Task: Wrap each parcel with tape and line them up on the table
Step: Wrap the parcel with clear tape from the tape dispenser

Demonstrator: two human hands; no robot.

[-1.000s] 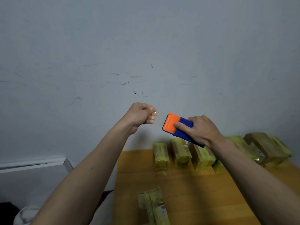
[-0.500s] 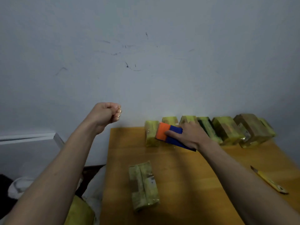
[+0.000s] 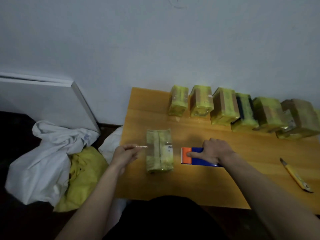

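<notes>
A yellow-green parcel (image 3: 159, 150) lies on the wooden table (image 3: 216, 179) near its left edge. My right hand (image 3: 215, 150) grips a blue and orange tape dispenser (image 3: 192, 156) just right of the parcel. A strip of clear tape (image 3: 143, 147) stretches from the dispenser across the parcel's top to my left hand (image 3: 124, 154), which pinches the tape's free end left of the parcel. Several wrapped parcels (image 3: 225, 106) stand in a row along the wall at the back.
A yellow utility knife (image 3: 296, 176) lies at the table's right. On the floor to the left sit a white bag (image 3: 43, 160) and a yellow bag (image 3: 84, 177). A white board (image 3: 46, 99) leans against the wall.
Both hands came down from in front of the wall to the table. The tape now spans the loose parcel, with the dispenser to its right and my left hand to its left.
</notes>
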